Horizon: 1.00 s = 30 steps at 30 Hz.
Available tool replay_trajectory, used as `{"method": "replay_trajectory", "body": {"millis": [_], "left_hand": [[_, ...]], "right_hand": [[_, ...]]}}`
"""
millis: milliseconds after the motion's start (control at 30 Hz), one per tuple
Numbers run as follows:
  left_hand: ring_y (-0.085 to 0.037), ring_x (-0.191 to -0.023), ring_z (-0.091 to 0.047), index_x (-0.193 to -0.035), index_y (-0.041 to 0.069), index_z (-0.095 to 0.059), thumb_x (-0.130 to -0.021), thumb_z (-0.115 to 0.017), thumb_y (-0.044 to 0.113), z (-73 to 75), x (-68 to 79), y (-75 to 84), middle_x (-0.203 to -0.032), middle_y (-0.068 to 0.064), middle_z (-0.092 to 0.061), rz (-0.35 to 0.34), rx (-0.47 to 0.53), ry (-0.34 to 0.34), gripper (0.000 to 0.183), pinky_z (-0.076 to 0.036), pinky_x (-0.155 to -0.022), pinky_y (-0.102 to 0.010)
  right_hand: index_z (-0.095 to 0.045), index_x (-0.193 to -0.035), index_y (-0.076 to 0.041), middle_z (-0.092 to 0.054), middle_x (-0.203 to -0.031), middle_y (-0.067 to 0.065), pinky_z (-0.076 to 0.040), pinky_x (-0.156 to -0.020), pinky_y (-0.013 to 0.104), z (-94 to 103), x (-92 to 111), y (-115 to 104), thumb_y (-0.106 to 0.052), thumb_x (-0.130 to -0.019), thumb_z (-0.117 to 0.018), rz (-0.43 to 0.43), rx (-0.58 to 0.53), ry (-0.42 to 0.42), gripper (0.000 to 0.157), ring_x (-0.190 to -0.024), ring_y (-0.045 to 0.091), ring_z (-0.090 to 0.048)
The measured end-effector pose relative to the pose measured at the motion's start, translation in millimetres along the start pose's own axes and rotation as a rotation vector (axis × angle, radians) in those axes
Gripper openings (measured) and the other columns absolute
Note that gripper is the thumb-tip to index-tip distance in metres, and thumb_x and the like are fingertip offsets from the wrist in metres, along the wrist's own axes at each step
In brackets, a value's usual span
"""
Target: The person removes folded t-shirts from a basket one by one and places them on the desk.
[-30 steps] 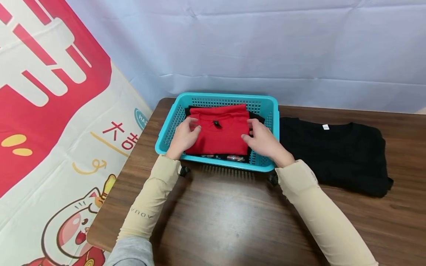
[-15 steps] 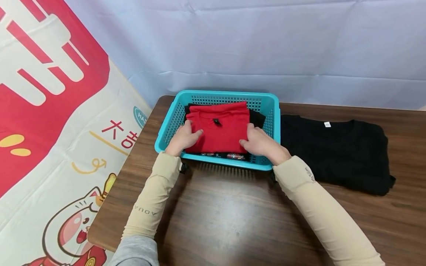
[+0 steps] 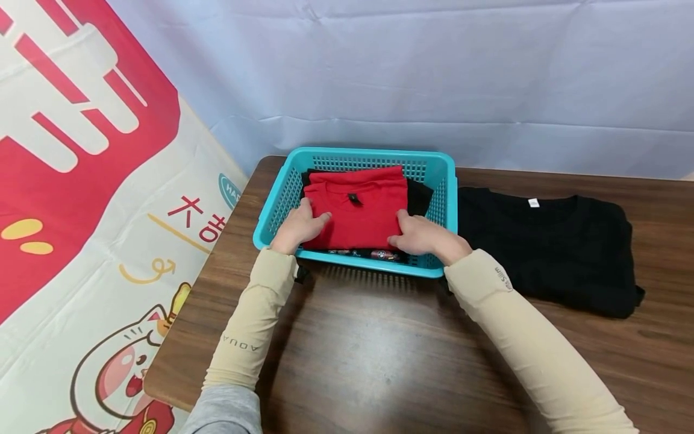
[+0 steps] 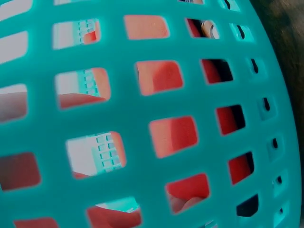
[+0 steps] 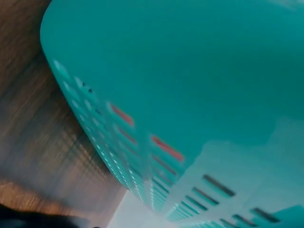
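Note:
A folded red T-shirt (image 3: 360,214) with a black neck label lies on top of other folded clothes inside a turquoise plastic basket (image 3: 347,264). At its left side my left hand (image 3: 300,228) grips the edge, thumb on top and fingers reaching down the side. My right hand (image 3: 425,236) holds the opposite edge in the same way. Under the red shirt, black cloth (image 3: 418,196) shows at the right, and a printed dark garment (image 3: 385,255) shows along the front. Basket walls fill both wrist views; skin and red cloth show through the holes in the left wrist view.
A folded black shirt (image 3: 553,253) with a white label lies on the wooden table (image 3: 358,361) to the right of the basket. Behind the table hangs a pale cloth (image 3: 434,72). A printed red and white banner (image 3: 135,241) stands along the left side.
Both hands have lowered from hovering over the basket's sides onto the red T-shirt's edges. The right hand has moved slightly left, inward. The basket and black shirt stay in place.

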<state>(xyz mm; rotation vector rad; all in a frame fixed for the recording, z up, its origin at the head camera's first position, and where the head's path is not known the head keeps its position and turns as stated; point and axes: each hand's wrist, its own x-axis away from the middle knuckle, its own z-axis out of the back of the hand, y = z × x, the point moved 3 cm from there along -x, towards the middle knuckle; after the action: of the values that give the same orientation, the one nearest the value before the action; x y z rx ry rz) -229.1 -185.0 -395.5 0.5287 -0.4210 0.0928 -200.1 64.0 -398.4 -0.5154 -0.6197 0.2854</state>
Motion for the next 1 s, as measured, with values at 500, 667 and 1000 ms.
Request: {"method": "replay_trajectory", "body": {"millis": [500,667,1000], "left_hand": [[-0.036,-0.13,-0.041,-0.15,0.002,-0.019,-0.097,-0.052,0.036,-1.8,-1.6,-1.0,-0.146,-0.021,-0.038,-0.021,0.016,0.053,0.071,-0.041,-0.106,-0.049],[-0.036,-0.124,-0.046,-0.144,0.0,-0.026,-0.096,-0.053,0.031,-0.6,-2.3,-0.9,-0.138,-0.023,-0.045,-0.033,0.003,0.102,0.063,-0.045,-0.102,-0.048],[-0.036,-0.121,-0.047,-0.137,0.0,-0.037,-0.094,-0.058,0.028,1.6,-2.6,-1.5,-0.136,-0.023,-0.043,-0.064,0.022,0.163,0.055,-0.047,-0.099,-0.048]], "right_hand": [[-0.056,-0.098,0.002,-0.05,-0.068,0.007,-0.039,-0.062,0.03,4.4,0,-1,-0.024,-0.097,-0.056,0.11,-0.04,0.12,0.026,-0.061,0.015,-0.045],[-0.061,-0.121,0.004,-0.066,-0.095,0.015,-0.049,-0.072,0.035,9.6,1,0,-0.018,-0.097,-0.056,0.131,-0.115,0.272,0.033,-0.073,0.02,-0.058],[-0.069,-0.116,-0.004,-0.069,-0.108,0.015,-0.052,-0.072,0.032,16.3,4,1,-0.017,-0.095,-0.06,0.096,-0.313,0.418,0.026,-0.084,0.024,-0.066]]}}
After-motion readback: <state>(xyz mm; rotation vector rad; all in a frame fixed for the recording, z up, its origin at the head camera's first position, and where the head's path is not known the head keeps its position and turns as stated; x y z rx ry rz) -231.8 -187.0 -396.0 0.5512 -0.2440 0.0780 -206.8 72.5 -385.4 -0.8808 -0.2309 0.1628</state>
